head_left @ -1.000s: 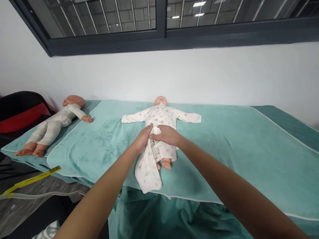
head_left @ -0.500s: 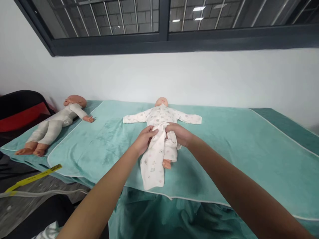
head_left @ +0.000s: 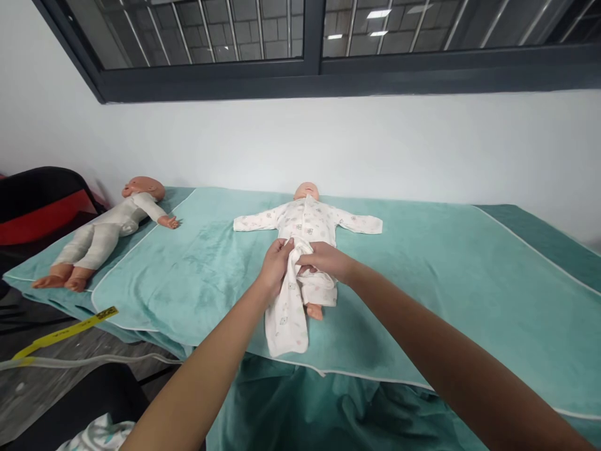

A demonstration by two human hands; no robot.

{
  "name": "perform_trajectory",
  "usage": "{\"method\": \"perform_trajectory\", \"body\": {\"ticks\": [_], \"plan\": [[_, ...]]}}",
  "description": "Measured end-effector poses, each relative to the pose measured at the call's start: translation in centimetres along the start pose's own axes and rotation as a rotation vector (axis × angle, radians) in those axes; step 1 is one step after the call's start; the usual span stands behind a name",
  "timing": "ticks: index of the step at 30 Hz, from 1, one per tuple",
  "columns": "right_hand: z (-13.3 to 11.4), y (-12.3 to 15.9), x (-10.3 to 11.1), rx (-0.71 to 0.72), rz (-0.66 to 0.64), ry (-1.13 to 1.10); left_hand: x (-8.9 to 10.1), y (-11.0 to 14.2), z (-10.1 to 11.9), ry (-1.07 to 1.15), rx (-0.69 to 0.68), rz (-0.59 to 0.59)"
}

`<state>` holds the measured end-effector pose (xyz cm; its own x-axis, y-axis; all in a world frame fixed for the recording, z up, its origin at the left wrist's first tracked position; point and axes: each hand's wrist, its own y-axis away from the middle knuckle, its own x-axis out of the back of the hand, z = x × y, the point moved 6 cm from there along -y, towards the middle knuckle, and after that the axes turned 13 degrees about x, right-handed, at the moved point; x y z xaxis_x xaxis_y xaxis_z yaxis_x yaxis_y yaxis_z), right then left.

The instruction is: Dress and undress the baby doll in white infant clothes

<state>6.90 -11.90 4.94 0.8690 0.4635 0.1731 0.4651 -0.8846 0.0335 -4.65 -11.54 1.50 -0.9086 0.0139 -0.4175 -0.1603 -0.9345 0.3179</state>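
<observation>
A baby doll (head_left: pixel 307 190) lies on its back, its arms spread in a white printed long-sleeved top (head_left: pixel 306 220). Over its lower body are white printed baby pants (head_left: pixel 287 329), with one leg lying flat toward me and the other bunched around a doll leg. One doll foot (head_left: pixel 314 311) pokes out of the bunched leg. My left hand (head_left: pixel 276 264) pinches the pants near the waist on the left. Fingers of my right hand (head_left: pixel 323 260) are closed on the gathered cloth beside it, partly tucked into the fold. The doll's other leg is hidden.
A second doll (head_left: pixel 110 228) in a white bodysuit lies at the left end of the green towel (head_left: pixel 446 282). Beyond it stands a black and red chair (head_left: pixel 42 213). A yellow tag (head_left: pixel 70 331) hangs by a pale cord at lower left. A window (head_left: pixel 310 37) is above.
My right hand has shifted slightly down and left, into the gathered cloth. My left hand has turned more upright at the waist. The waist fabric is bunched differently.
</observation>
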Motion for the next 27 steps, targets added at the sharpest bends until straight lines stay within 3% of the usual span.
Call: {"method": "perform_trajectory", "body": {"ticks": [3, 6, 10, 13, 17, 22, 27], "plan": [[0.2, 0.2, -0.1, -0.015, 0.042, -0.28, 0.3, -0.1, 0.0, -0.078, -0.082, 0.097], [0.6, 0.4, 0.5, -0.034, 0.127, -0.424, 0.3, -0.1, -0.3, -0.16, -0.13, 0.159], [1.5, 0.4, 1.2, -0.054, 0.208, -0.47, -0.2, 0.2, -0.9, -0.216, -0.07, 0.026], [2.2, 0.0, 1.5, -0.05, 0.213, -0.493, 0.0, 0.5, -1.1, -0.246, -0.011, -0.071], [2.8, -0.6, 1.6, -0.03, 0.165, -0.586, 0.5, 0.5, -1.0, -0.171, -0.033, -0.027], [2.7, -0.6, 1.0, -0.027, 0.05, -0.784, -0.3, 0.4, -1.0, -0.035, -0.015, -0.05], [2.9, -0.8, 1.1, 0.026, 0.083, -0.762, 0.0, -0.3, -0.9, 0.001, 0.057, -0.002]]}}
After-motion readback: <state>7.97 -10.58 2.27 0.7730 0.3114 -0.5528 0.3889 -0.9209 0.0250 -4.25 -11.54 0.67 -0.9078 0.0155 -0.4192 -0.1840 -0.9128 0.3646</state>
